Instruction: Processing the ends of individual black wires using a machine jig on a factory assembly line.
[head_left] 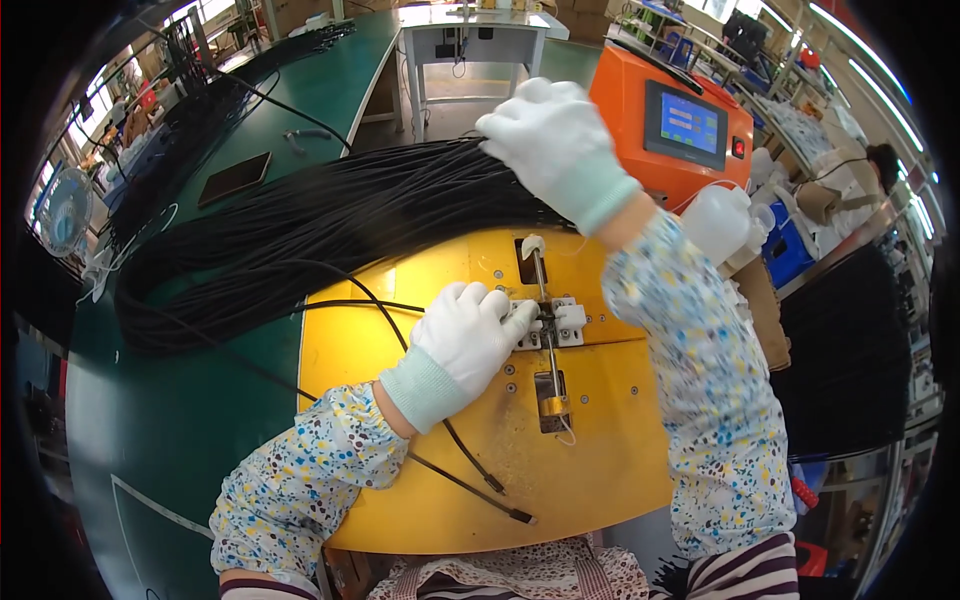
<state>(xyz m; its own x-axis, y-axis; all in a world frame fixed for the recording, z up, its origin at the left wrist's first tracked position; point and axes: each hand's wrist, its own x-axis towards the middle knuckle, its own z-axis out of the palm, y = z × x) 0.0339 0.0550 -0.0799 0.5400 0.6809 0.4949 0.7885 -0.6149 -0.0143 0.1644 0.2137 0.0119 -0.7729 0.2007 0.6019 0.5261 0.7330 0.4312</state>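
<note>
My left hand (465,335), in a white glove with a pale green cuff, is closed at a small metal clamp fixture (568,318) on the yellow machine top (450,260). A black cable (350,303) runs into its fingers from the left. My right hand (555,140), gloved alike, is raised beside the orange control box, its fingers curled over the right end of a thick bundle of black cables (330,205). Whether a cable lies in those fingers is hidden. Two cable ends with plugs (520,516) rest on the yellow surface below my left wrist.
An orange control box (670,125) with a lit screen stands at the far right. On the green table (130,430) lie a dark phone (235,180) and pliers (308,135). A white plastic bottle (716,225) and a blue bin (788,245) sit further right.
</note>
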